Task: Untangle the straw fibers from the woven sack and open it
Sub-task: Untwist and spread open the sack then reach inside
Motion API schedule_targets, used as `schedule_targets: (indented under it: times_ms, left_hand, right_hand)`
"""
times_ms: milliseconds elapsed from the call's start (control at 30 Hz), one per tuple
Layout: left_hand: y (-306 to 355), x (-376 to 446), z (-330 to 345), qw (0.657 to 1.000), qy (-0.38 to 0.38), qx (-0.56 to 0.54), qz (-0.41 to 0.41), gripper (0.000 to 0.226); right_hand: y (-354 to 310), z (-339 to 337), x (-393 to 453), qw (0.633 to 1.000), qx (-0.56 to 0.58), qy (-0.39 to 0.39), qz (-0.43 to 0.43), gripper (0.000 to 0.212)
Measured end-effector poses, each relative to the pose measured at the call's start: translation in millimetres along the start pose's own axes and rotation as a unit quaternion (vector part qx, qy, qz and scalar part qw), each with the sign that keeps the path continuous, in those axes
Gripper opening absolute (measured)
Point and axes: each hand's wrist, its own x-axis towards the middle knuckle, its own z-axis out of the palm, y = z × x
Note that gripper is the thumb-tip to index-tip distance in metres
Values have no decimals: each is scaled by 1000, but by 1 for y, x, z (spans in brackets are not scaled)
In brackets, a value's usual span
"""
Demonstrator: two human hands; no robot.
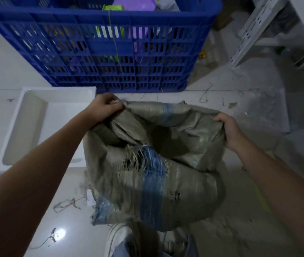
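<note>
A sack [175, 149] is being gripped at its rim, left hand [104, 106] clamped at ten o'clock; right hand [229, 128] at three; frayed fibers [136, 160] are being exposed centrally.

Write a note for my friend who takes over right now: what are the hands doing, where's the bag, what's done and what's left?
Left hand: gripping the far-left edge of the woven sack's mouth.
Right hand: gripping the right edge of the mouth.
The sack stands on the floor in front of the blue crate, with the white tray to its left.
Done: the mouth is pulled partly open.
Left: frayed fibers hang at a torn spot by the blue stripe; clear those and spread the mouth fully. Loose strands litter the floor.
</note>
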Motion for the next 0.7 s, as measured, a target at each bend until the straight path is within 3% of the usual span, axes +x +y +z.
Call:
schedule_targets:
  times_ms: [100, 200, 233, 300, 367, 400, 467, 500, 567, 600, 633, 700]
  left_hand:
    - [-6, -1, 14, 987, 8, 160, 8, 48]
    - [-1, -10, 27, 953, -17, 300, 39, 69]
    - [5, -17, 32, 947, -5, 314, 63, 70]
    - [18, -39, 43, 930, 71, 325, 158, 59]
    - [29, -67, 61, 895, 135, 324, 274, 39]
    - [30, -81, 75, 881, 132, 321, 321, 31]
    - [24, -105, 109, 868, 63, 345, 351, 26]
    - [19, -115, 127, 867, 14, 379, 322, 31]
    - [8, -126, 157, 877, -127, 414, 209, 50]
    - [1, -128, 168, 877, -181, 420, 148, 58]
    - [-7, -129, 175, 877, -208, 420, 108, 63]
    - [-18, -123, 177, 883, -199, 417, 83, 64]
  right_hand:
    - [20, -1, -2, 995, -97, 5, 10, 20]
    - [32, -3, -11, 980, -189, -50, 30, 32]
    - [34, -4, -13, 974, -223, -38, -14, 33]
    - [34, -4, -17, 937, -282, 53, -201, 31]
    - [27, 2, -28, 850, -330, 147, -383, 39]
    - [24, 10, -36, 793, -369, 149, -461, 39]
    - [27, 33, -50, 678, -473, 33, -562, 27]
    - [34, 43, -49, 611, -520, -69, -593, 24]
    - [53, 59, -40, 489, -619, -243, -565, 28]
    - [59, 64, -32, 459, -671, -276, -513, 34]
    - [62, 67, -24, 453, -723, -269, -447, 45]
    - [54, 68, -9, 492, -785, -182, -329, 70]
